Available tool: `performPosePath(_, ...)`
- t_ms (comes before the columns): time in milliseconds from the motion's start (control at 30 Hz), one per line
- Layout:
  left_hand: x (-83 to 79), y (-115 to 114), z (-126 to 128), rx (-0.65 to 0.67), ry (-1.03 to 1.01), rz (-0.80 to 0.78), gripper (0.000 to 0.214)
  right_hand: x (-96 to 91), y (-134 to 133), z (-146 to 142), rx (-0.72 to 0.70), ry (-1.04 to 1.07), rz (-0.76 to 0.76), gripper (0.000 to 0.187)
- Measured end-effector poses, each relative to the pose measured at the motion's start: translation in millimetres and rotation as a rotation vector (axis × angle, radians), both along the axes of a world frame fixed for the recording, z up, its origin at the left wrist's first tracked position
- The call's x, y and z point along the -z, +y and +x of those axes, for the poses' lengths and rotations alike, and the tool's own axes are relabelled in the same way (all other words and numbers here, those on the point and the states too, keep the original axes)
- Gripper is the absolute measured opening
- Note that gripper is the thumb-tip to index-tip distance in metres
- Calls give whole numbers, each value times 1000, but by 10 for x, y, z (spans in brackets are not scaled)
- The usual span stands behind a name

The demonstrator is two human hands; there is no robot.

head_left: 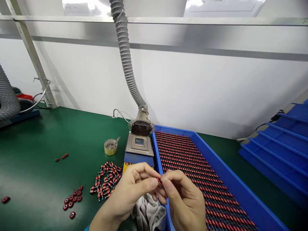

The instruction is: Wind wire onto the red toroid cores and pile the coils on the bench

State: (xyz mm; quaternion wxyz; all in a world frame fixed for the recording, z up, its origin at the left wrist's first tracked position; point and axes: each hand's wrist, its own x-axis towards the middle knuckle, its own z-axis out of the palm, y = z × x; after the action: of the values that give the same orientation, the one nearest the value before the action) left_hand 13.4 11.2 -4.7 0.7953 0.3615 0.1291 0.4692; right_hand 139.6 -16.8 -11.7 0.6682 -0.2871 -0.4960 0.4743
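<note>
My left hand point(134, 191) and my right hand point(185, 200) meet at the lower middle of the view. Between their thumbs and fingertips they pinch one small red wire-wound coil point(159, 182), mostly covered by the fingers. To the left of my left hand lies a loose heap of red coils with bent wire legs point(106, 181). Ring-shaped red coils point(72, 199) form a smaller cluster farther left, with a few strays beyond. Beneath my hands, a crumpled grey-white cloth point(150, 213) is partly hidden.
On the right, a blue tray point(216, 163) holds many rows of red coils. Behind my hands stands a box with a square metal-topped plate point(139, 142), below a flexible exhaust duct point(127, 57). A small round tub point(110, 147) sits beside it. Stacked blue trays point(276, 150) stand far right.
</note>
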Motion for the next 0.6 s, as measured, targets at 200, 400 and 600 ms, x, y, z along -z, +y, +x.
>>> performPosePath(200,-10,-6,-12,-8,33,10,25,29,10,-22,114,18,90,6)
performPosePath(400,-49,-9,-34,-64,6,56,19,23,18,114,65,-254,99,17)
performPosePath(600,20,19,-35,20,0,56,29,2,46,278,94,-479,44,11)
